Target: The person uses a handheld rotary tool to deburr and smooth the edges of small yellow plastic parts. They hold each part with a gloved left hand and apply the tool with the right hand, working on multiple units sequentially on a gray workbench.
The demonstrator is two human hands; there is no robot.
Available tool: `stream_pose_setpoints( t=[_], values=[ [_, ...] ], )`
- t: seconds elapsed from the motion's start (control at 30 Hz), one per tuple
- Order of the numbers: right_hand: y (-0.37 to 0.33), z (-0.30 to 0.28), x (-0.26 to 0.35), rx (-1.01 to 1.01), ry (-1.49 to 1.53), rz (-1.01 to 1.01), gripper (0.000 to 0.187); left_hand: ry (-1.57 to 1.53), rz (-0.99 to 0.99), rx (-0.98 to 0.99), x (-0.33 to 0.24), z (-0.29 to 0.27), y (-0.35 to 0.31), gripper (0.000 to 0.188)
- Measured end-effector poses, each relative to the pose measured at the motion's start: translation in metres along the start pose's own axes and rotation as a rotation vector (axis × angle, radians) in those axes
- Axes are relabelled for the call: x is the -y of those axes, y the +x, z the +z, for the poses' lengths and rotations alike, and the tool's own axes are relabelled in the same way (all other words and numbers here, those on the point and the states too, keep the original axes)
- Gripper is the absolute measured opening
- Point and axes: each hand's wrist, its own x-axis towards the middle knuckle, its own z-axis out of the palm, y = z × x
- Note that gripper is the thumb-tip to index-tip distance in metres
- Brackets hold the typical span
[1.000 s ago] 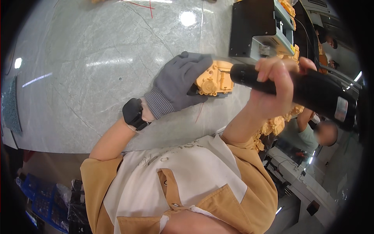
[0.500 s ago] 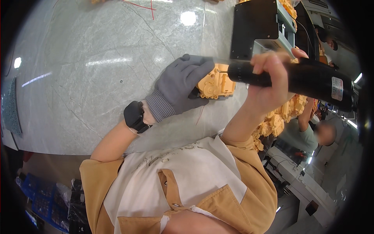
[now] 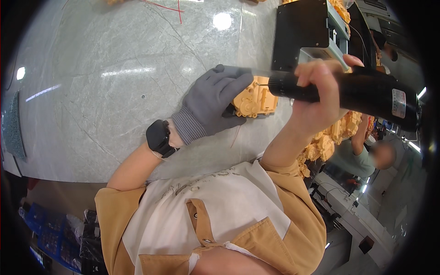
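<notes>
My left hand (image 3: 211,101), in a grey knitted glove, is wrapped round an orange plastic gearbox-like housing (image 3: 256,98) on the grey table, with its fingers along the far and left sides. Part of a dark piece shows under the housing's near edge. A black cylindrical electric screwdriver (image 3: 357,94) lies nearly level in my bare right hand (image 3: 321,89), fingers round its body. Its thin bit points left, and the tip is at the upper part of the housing. Whether the tip sits on a screw is too small to tell.
Beyond my right hand stands a black box-shaped machine (image 3: 300,34) with a grey front. Several more orange housings (image 3: 323,146) are heaped along the table's right side. Red wires (image 3: 180,11) lie at the far edge. Another person (image 3: 362,158) sits at the right.
Both hands, the screwdriver and the housing keep almost the same places. The bit is still at the housing's upper part.
</notes>
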Motion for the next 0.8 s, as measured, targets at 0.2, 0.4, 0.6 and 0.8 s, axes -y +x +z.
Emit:
stream_pose_setpoints(
  t=[0.2,0.4,0.6,0.8],
  values=[
    [0.0001,0.0004,-0.0007,0.014,-0.038,-0.009,0.043,-0.003,-0.001,0.003,-0.0001,-0.0007,0.0002,0.086],
    [0.0011,0.0048,0.0002,0.003,-0.061,-0.006,0.044,-0.003,0.018,0.002,0.0024,0.0007,0.0005,0.087],
    [0.0012,0.0041,-0.0019,0.026,-0.030,-0.028,0.044,-0.010,0.018,-0.023,0.0014,0.0003,0.0015,0.086],
    [0.0006,0.0092,-0.0011,0.015,-0.033,-0.024,0.044,0.017,0.037,-0.105,0.0014,0.0012,0.0031,0.071]
  ],
)
